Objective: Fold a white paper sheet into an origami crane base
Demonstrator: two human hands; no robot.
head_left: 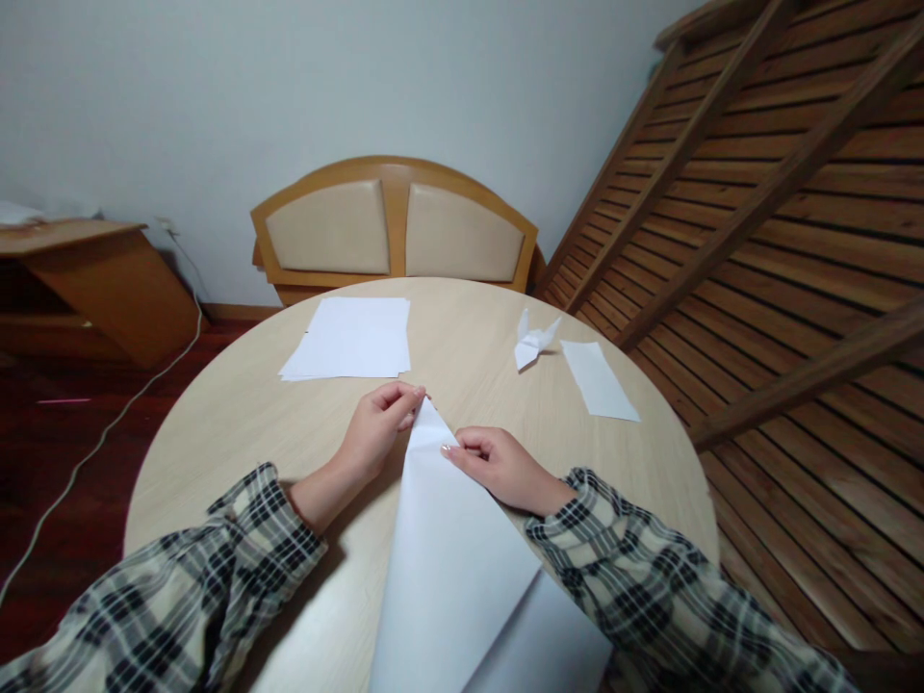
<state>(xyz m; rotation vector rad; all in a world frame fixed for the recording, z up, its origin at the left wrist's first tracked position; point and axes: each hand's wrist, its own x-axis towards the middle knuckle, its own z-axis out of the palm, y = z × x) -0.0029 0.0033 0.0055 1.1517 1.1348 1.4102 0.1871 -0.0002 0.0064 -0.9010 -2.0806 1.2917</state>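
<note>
A large sheet of white paper [454,549], folded to a narrow point at its far end, lies over the near part of the round table. My left hand [382,423] pinches the pointed tip between thumb and fingers. A little lower, my right hand [501,464] grips the right slanted edge, thumb on top and fingers partly hidden beneath. A folded flap shows at the lower right of the sheet, whose near end runs out of view.
On the pale round table [217,423] a stack of white paper [350,337] lies at the back left. A folded paper crane [532,345] and a paper strip [599,380] are at the back right. Wooden slats [794,241] lean along the right; a white cable [108,428] crosses the floor.
</note>
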